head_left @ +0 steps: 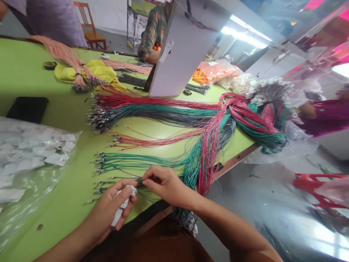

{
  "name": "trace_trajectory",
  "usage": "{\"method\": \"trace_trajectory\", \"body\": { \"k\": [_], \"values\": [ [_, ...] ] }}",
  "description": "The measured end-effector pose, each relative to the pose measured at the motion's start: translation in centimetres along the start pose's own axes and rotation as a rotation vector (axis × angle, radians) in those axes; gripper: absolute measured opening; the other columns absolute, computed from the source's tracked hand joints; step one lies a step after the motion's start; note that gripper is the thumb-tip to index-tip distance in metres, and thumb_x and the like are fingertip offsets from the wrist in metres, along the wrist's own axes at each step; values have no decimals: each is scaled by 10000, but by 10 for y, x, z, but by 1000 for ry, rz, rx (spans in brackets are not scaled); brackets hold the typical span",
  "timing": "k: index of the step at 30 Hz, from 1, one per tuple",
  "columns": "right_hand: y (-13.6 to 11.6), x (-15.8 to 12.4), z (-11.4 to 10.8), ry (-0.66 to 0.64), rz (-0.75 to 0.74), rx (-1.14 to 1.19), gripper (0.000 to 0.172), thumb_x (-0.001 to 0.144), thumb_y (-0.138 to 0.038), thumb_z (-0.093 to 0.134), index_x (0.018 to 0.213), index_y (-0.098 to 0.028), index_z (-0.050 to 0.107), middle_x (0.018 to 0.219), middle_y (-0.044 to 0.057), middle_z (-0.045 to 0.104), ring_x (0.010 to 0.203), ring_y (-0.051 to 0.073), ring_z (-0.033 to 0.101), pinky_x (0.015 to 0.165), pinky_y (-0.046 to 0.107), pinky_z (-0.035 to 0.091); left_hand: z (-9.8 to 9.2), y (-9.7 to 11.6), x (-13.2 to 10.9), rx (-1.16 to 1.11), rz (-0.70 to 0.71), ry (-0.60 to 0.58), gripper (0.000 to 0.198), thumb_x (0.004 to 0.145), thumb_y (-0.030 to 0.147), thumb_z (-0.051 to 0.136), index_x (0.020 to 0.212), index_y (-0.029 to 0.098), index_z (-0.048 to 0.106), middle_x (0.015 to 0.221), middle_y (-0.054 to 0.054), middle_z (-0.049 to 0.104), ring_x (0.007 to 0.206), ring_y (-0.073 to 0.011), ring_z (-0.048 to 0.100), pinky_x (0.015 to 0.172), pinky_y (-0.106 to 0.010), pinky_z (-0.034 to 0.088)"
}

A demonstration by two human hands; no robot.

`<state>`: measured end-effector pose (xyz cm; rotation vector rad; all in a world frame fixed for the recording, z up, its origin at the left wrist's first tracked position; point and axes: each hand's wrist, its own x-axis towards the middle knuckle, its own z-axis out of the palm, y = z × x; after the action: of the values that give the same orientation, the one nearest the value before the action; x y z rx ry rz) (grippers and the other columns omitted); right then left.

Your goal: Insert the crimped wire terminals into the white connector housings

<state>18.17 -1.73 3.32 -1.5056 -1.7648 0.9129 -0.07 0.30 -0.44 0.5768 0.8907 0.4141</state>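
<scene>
My left hand (pixel 116 205) is closed around several small white plastic connectors (pixel 124 205) near the front edge of the green table. Close beside it, my right hand (pixel 163 183) pinches a thin dark wire (pixel 140 181) near its end, next to the connectors. Whether the wire tip is inside a connector I cannot tell. Fanned out behind my hands are green wires (pixel 136 160) and red wires (pixel 152 142) with metal terminals at their left ends. A thick bundle of red, green and black wires (pixel 163 109) lies further back.
A clear bag of white connectors (pixel 35 153) lies at the left, near a black flat object (pixel 28 109). Peach wire bundles (pixel 65 54) rest on a yellow cloth (pixel 100 72). An upright panel (pixel 180 51) stands at the back. Other people sit around; a red stool (pixel 311 182) is at right.
</scene>
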Motion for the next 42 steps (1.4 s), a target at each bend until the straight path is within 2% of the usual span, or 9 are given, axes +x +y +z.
{"method": "trace_trajectory", "body": {
  "k": [5, 10, 16, 22, 26, 31, 36, 42],
  "values": [
    [4, -12, 3, 82, 95, 84, 82, 792, -110, 537, 813, -156, 601, 602, -51, 513, 506, 63, 431, 470, 164, 352, -2, 1, -1, 14, -1, -16, 352, 776, 432, 666, 997, 182, 553, 647, 37, 594, 357, -19, 362, 282, -95, 274],
    [-3, -16, 5, 35, 92, 91, 102, 784, -98, 536, 817, -154, 616, 607, -43, 541, 510, 65, 463, 484, 168, 372, -4, -1, 0, 23, 16, -24, 354, 770, 424, 674, 1005, 182, 563, 647, 35, 594, 362, -24, 367, 282, -98, 279],
    [0, -16, 6, 40, 81, -3, 114, 764, -77, 564, 797, -161, 632, 647, -32, 562, 547, 72, 480, 507, 172, 377, -5, -2, 0, 40, 22, -22, 357, 739, 434, 700, 967, 183, 592, 655, 24, 607, 368, -29, 391, 284, -102, 285],
    [-1, -15, 5, 32, 26, -54, 83, 832, -143, 566, 769, -166, 616, 672, -12, 581, 627, 101, 530, 592, 202, 408, -3, -1, -2, 55, 27, 0, 361, 711, 452, 715, 919, 176, 611, 640, 15, 610, 365, -35, 398, 280, -108, 281],
    [-2, -16, 6, 49, 31, -96, 112, 805, -91, 548, 729, -173, 555, 658, -23, 549, 614, 103, 507, 598, 213, 384, 0, 0, -3, 30, 37, 9, 350, 718, 437, 712, 923, 171, 610, 642, 19, 605, 353, -26, 381, 277, -103, 271],
    [-7, -15, 7, 62, 6, -207, 155, 753, -42, 529, 700, -184, 496, 664, -40, 535, 630, 105, 498, 695, 257, 346, 0, 1, -2, 10, 20, 11, 334, 748, 413, 695, 956, 173, 591, 633, 28, 605, 336, -15, 365, 282, -95, 266],
    [-8, -16, 9, 46, -13, -274, 162, 741, -35, 527, 687, -185, 498, 668, -41, 554, 629, 106, 494, 730, 267, 313, -1, 0, -1, -9, 4, 11, 345, 740, 403, 701, 970, 173, 587, 643, 28, 605, 339, -15, 370, 281, -95, 260],
    [-6, -18, 12, 37, -57, -342, 148, 762, -56, 540, 678, -176, 524, 669, -26, 577, 627, 110, 497, 702, 266, 287, 0, -3, 1, 56, 19, 28, 417, 700, 435, 727, 985, 167, 583, 645, 23, 613, 349, -32, 394, 271, -108, 278]
  ]
}}
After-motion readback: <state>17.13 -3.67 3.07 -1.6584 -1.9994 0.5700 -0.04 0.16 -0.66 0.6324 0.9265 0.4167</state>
